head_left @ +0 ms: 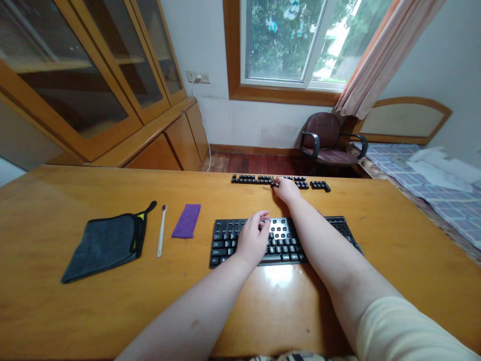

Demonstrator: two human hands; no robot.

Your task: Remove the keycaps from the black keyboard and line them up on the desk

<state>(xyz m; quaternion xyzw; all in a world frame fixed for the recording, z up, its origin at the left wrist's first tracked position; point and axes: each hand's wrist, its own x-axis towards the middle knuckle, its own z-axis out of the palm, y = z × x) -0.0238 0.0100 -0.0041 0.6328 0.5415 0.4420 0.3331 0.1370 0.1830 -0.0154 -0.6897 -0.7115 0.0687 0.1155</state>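
Observation:
A black keyboard (280, 258) lies on the desk in front of me, with several keycaps off its upper rows. My left hand (252, 238) rests over its left-middle part, fingers loosely bent and thumb apart, holding nothing I can see. Along the desk's far edge, loose black keycaps (246, 179) are lined up in groups. Among them is my right hand (286, 189), its fingertips pinched on a small black keycap (275, 184). My right forearm hides part of the keyboard's right side.
Left of the keyboard lie a purple cloth (187, 221), a white toothbrush (161, 233) and a dark grey cloth pouch (103, 245) with a black loop. Beyond the wooden desk (210, 311) stand a brown armchair (325, 135), a bed (432, 165) and a glass-door cabinet (154, 113).

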